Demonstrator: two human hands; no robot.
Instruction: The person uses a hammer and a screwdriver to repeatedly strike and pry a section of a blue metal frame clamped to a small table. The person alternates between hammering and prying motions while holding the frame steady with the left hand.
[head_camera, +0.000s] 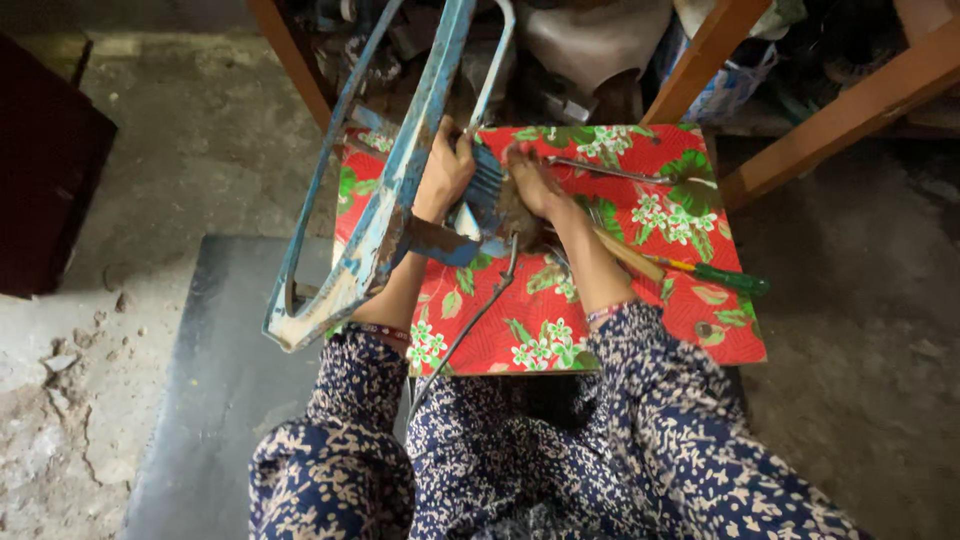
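We see the left hand (443, 172) gripping a worn blue metal frame (385, 215) that leans over the floral-covered counter (640, 330). The right hand (532, 180) presses, fingers curled, on a brownish part beside it; its hold we cannot tell. A green-handled screwdriver (722, 276) lies nearby.

The blue metal frame (400, 170) runs out of view at the far edge. The left hand (443, 175) and right hand (532, 180) hide the part between them; its kind cannot be determined.
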